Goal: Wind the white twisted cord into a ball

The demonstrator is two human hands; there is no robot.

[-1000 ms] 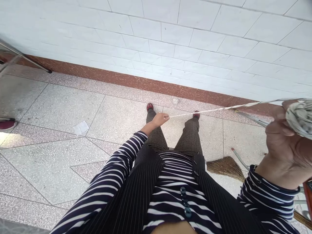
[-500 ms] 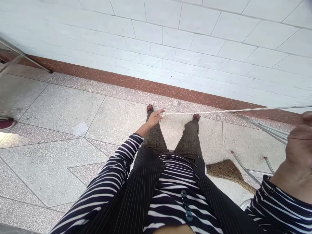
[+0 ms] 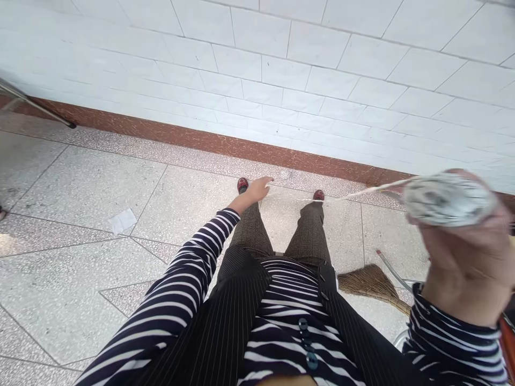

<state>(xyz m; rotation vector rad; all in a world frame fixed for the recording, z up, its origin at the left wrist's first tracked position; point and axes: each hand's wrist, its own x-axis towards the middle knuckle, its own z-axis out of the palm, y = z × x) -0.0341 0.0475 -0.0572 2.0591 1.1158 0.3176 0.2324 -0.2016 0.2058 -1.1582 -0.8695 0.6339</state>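
My right hand [image 3: 470, 246], smeared by motion, is raised close to the camera at the right. It grips a blurred, rounded bundle of white string [image 3: 450, 199]. From that bundle a white strand [image 3: 372, 190] runs left, sagging in front of my legs toward my left hand [image 3: 256, 191]. The left hand is lower, above my left shoe, with its thumb and fingers closed together at the strand's faint far end. The strand is blurred near those fingertips.
A straw broom [image 3: 368, 284] lies on the speckled floor at my right, beside a metal-tube frame [image 3: 392, 268]. White wall tiles [image 3: 298, 75] rise ahead above a red-brown skirting [image 3: 209, 140]. A pale paper [image 3: 123, 221] lies left. A metal leg [image 3: 48, 110] stands at far left.
My right hand has come inward from the right edge, bringing the string bundle into view. The strand, taut and straight before, now sags. My left hand stays nearly in place.
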